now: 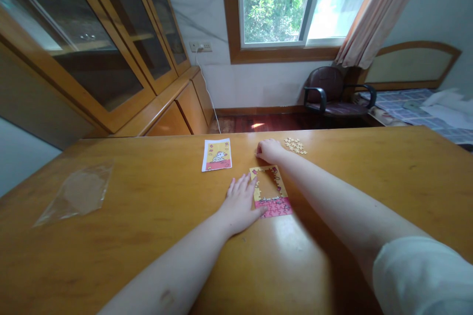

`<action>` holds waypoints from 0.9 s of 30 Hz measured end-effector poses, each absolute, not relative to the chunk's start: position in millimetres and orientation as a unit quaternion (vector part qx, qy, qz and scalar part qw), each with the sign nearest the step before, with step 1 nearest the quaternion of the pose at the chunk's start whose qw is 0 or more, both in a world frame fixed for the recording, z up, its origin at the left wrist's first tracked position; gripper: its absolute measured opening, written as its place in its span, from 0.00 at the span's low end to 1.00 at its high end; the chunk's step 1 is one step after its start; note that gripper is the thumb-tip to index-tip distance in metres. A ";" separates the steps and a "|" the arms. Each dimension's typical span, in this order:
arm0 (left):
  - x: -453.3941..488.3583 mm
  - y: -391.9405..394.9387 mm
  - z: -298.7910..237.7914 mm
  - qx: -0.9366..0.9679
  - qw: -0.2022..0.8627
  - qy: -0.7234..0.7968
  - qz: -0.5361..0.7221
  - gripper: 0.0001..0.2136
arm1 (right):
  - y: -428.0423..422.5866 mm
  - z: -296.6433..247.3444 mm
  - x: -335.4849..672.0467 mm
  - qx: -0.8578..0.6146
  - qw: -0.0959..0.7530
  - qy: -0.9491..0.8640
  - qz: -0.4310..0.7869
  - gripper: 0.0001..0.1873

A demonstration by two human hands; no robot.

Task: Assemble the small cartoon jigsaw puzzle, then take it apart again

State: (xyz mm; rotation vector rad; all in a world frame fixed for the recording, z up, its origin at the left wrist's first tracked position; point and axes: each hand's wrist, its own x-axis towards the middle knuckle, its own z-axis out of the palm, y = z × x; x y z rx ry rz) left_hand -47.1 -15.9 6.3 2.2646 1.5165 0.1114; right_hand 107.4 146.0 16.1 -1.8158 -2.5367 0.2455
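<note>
A jigsaw puzzle (273, 206) lies on the table, its pink lower part and yellow border assembled around an open middle. My left hand (240, 204) rests flat with fingers spread, the thumb and fingertips on the puzzle's left edge. Just beyond the puzzle's top edge is my right hand (269, 151), its fingers curled together in a pinch. Whatever is between those fingertips, if anything, is too small to make out. Several loose puzzle pieces (294, 145) lie face down to the right of that hand. A reference picture card (217, 154) with a white animal lies left of the puzzle.
A clear plastic bag (79, 189) lies on the left of the wooden table (148, 246). Beyond the far edge stand an armchair (328, 91) and a bed (414, 103). A glass-fronted cabinet (148, 78) rises at the left, with a white cord (209, 91) hanging near it.
</note>
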 end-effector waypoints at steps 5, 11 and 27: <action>-46.1 -16.0 8.4 0.811 0.203 0.547 0.031 0.39 | 136.4 16.1 106.1 -0.566 0.020 -0.820 0.087 0.09; -45.5 -16.7 10.6 0.811 0.206 0.547 0.027 0.38 | 133.3 16.0 111.1 -0.583 0.028 -0.808 0.075 0.12; -47.0 -16.6 4.7 0.814 0.202 0.542 0.050 0.37 | 136.1 23.9 107.8 -0.507 -0.011 -0.851 0.139 0.07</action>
